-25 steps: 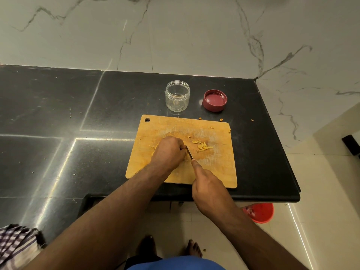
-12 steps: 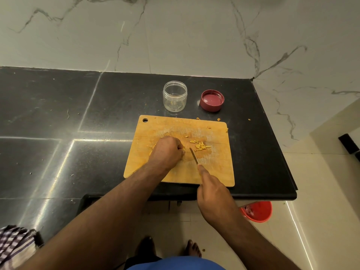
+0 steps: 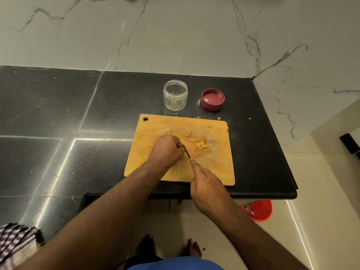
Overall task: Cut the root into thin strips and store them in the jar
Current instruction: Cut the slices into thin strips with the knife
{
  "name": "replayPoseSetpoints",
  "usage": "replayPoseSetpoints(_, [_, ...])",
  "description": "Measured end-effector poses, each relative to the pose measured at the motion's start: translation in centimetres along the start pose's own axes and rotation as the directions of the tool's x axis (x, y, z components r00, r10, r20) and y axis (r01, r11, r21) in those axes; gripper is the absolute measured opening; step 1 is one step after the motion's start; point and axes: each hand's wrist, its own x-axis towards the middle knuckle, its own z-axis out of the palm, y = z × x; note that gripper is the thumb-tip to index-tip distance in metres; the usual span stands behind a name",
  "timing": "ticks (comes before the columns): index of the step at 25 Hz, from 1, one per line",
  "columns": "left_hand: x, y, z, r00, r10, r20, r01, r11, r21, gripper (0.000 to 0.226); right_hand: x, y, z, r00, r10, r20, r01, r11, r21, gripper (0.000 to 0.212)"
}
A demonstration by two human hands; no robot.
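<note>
Above the cutting board (image 3: 155, 131) on my dark desk (image 3: 78, 114) stand the open jar (image 3: 175, 98) and its red lid (image 3: 212, 99) (upside down). My left hand (image 3: 165, 151) is curled over the root, hiding it, at frame centre. My right hand (image 3: 206, 191) grips the knife (image 3: 186, 151), blade beside my left knuckles. Cut strips (image 3: 200, 144) lie just right.

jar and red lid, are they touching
Apart. The head view shows a strip of bare black counter between the open jar and the red lid, which lies upside down to the jar's right.
</note>
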Motion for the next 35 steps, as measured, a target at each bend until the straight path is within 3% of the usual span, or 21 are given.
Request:
replayPoseSetpoints(9, [0.0,0.1,0.0,1.0,-0.014,0.005,0.014,1.0,0.002,0.012,-0.1,0.3,-0.4,0.997,0.022,0.08,-0.016,0.997,-0.075,0.06])
replayPoseSetpoints(17, [0.1,0.0,-0.1,0.999,-0.03,0.028,0.031,0.999,-0.036,0.017,-1.4,1.4,-1.1,0.999,0.019,-0.047,-0.017,0.999,0.031,0.054])
replayPoseSetpoints(35, [0.0,0.1,0.1,0.999,-0.032,-0.002,0.032,0.999,-0.006,0.011,0.2,0.2,-0.4,0.997,0.002,0.08,0.004,0.997,-0.071,0.059])
